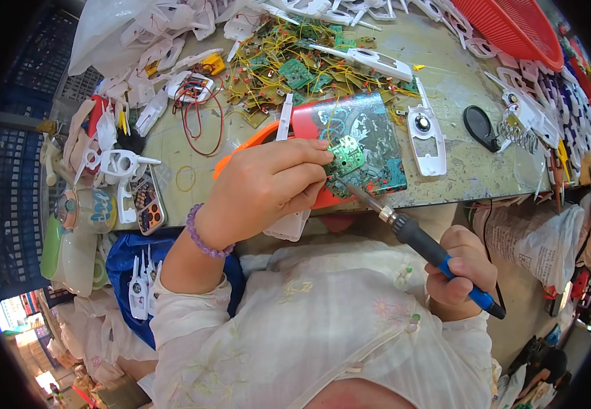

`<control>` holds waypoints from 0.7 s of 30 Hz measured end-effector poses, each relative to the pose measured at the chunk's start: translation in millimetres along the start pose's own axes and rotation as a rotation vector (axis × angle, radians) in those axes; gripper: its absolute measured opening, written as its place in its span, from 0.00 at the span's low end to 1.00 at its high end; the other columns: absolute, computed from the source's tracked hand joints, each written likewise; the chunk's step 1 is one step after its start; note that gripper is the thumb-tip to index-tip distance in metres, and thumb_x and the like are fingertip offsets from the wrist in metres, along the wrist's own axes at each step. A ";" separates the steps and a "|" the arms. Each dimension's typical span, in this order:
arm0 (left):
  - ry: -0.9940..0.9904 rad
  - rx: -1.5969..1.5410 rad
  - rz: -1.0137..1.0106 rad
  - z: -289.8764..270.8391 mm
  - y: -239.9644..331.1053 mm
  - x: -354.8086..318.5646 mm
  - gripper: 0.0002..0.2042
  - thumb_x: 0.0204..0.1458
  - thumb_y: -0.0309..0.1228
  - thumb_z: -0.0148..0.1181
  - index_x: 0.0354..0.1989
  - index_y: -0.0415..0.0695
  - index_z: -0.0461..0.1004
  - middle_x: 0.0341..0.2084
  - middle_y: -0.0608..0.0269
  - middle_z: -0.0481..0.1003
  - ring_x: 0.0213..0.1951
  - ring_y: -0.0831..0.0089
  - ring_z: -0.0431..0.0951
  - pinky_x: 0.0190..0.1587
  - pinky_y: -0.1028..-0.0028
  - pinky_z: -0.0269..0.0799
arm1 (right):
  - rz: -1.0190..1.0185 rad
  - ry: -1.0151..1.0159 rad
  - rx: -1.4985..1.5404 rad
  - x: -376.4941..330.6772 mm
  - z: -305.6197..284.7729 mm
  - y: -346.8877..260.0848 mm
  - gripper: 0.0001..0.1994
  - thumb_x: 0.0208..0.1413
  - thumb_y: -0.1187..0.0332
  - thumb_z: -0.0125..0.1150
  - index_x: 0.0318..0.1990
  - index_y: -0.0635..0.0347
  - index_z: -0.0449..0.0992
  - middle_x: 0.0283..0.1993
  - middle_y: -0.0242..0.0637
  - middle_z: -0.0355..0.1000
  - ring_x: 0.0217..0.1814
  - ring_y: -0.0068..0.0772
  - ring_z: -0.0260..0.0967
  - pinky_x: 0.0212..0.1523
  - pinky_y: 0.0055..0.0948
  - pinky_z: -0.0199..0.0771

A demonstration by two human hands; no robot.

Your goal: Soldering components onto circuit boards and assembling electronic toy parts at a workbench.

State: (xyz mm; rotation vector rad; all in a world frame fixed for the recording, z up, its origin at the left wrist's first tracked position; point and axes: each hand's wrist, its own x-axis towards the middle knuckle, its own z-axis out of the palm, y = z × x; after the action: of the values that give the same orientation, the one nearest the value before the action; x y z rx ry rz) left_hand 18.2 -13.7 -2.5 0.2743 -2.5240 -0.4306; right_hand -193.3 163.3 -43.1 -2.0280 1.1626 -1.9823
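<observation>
The bench (459, 85) spreads beyond the left grip (278, 174), a heap of wired green boards (297, 73) farther out. The right grip (462, 269) is wrapped around a soldering iron (419, 243) (its handle black and blue) slanting toward the left grip, whose fingertips pinch the edge of a small green circuit board (348, 157).

The left hand (271, 176) hides one edge of the green circuit board (348, 155) and part of an orange object (239, 148); whether the soldering iron (418, 240) touches the board is too small to tell; the view's top edge cuts off the red basket (517, 27)
</observation>
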 end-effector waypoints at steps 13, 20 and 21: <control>-0.009 -0.004 0.012 0.3 -1.6 -1.3 0.07 0.38 0.20 0.65 0.27 0.39 0.74 0.35 0.60 0.78 0.42 0.62 0.79 0.40 0.70 0.77 | -0.002 -0.030 -0.048 6.1 4.6 0.3 0.15 0.65 0.54 0.42 0.40 0.58 0.61 0.13 0.28 0.62 0.11 0.22 0.54 0.13 0.24 0.52; -0.015 -0.004 0.003 0.1 -0.4 -0.8 0.07 0.38 0.20 0.65 0.27 0.39 0.74 0.34 0.59 0.77 0.41 0.62 0.80 0.40 0.70 0.77 | 0.004 -0.011 -0.029 5.1 4.7 -0.6 0.15 0.65 0.55 0.42 0.38 0.58 0.61 0.13 0.29 0.60 0.11 0.23 0.54 0.13 0.24 0.53; -0.011 -0.006 0.006 0.3 -0.4 -0.9 0.07 0.38 0.20 0.65 0.27 0.39 0.74 0.34 0.59 0.77 0.41 0.62 0.80 0.40 0.70 0.77 | 0.009 0.006 -0.033 4.8 3.6 -1.9 0.15 0.65 0.55 0.42 0.38 0.58 0.60 0.13 0.29 0.59 0.11 0.23 0.55 0.13 0.24 0.53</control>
State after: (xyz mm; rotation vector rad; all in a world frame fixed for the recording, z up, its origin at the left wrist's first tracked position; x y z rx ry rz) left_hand 18.9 -13.7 -3.4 0.2630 -2.5329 -0.4384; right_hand -189.8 160.5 -38.7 -2.0291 1.2114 -1.9799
